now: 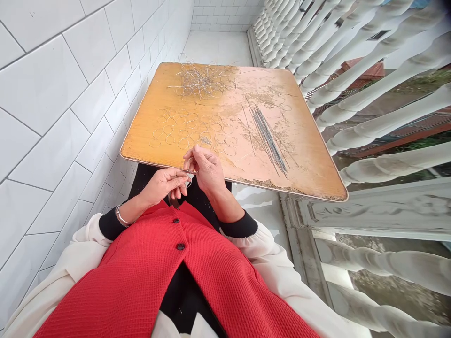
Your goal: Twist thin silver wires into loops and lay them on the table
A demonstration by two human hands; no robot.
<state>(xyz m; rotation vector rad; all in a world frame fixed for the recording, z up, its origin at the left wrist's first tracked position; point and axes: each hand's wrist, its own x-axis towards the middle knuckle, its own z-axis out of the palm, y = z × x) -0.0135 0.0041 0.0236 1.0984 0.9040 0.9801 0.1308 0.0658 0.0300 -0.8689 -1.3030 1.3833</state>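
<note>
Pinching wire ring [190,165] between both hands at worktop [310,164] near edge: right hand [207,170] closed on upper rim, left hand [165,184] closed below; rows of rings [192,127] just beyond.

The thin round ring of silvery metal wire [190,165] you hold gleams faintly, as do the tangle of bare wire [200,80] and the bundle of straight grey wires [268,136]. Your square orange-brown wooden surface [310,159] looks matt, scuffed, and flaking at its near edge. The white wall tiles [52,94] are glossy, and your red waffle-knit vest [158,277] is coarse cloth.
</note>
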